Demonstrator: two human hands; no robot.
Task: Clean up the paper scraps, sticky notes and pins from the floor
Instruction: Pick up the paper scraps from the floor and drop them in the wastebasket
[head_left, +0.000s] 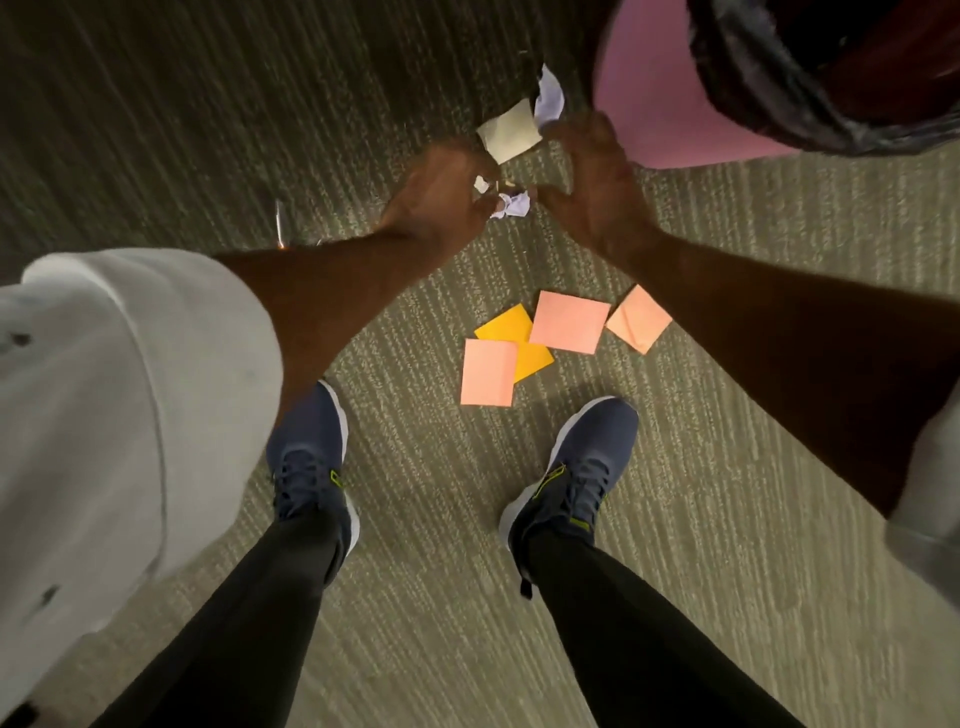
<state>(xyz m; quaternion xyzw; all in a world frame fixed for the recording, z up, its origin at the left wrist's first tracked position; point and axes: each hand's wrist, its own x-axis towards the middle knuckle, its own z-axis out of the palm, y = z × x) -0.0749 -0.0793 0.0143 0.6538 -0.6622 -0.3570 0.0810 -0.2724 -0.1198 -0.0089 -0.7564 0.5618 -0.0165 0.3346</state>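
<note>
My left hand (436, 195) is curled around a crumpled white paper scrap (513, 203), with a small torn scrap (480, 183) at its fingertips. My right hand (592, 179) is close beside it. Its thumb is near the same scrap and its fingertips touch a pale yellow sticky note (509, 131); the blur hides whether they grip it. Another crumpled white paper (550, 96) lies just beyond. Nearer my feet on the carpet lie three pink sticky notes (488, 373) (569, 322) (639, 318) and an orange one (511, 332).
A pink bin (654, 88) with a black liner (779, 93) stands at the top right, right next to my right hand. A thin silvery object (279, 221) lies on the carpet left of my left hand. My two blue shoes (309, 457) (576, 467) stand below the notes.
</note>
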